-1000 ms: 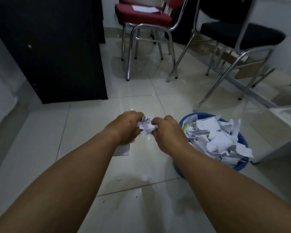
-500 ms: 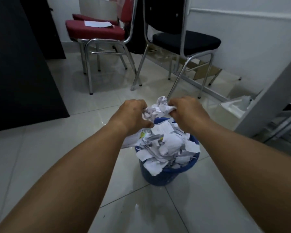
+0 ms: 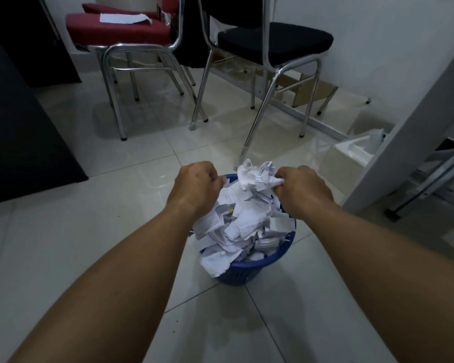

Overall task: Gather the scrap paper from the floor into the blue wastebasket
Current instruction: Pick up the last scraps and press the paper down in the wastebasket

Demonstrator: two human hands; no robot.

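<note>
The blue wastebasket point(image 3: 240, 276) stands on the tiled floor in the middle of the view, heaped above its rim with white scrap paper point(image 3: 236, 224). My right hand point(image 3: 303, 188) is shut on a crumpled wad of paper point(image 3: 256, 174), held just over the far side of the heap. My left hand point(image 3: 195, 186) hovers over the basket's left rim with its fingers curled in. A small gap separates it from the wad, and I see no paper in it.
A red chair point(image 3: 121, 31) with a sheet on its seat and a black chair point(image 3: 273, 41) stand behind the basket on chrome legs. A dark cabinet point(image 3: 24, 140) fills the left. A white panel point(image 3: 404, 142) and a white bag point(image 3: 357, 149) are at the right.
Both hands carried the wad from the floor at the left to above the basket. The left hand has since come off the wad, which stays in the right hand.
</note>
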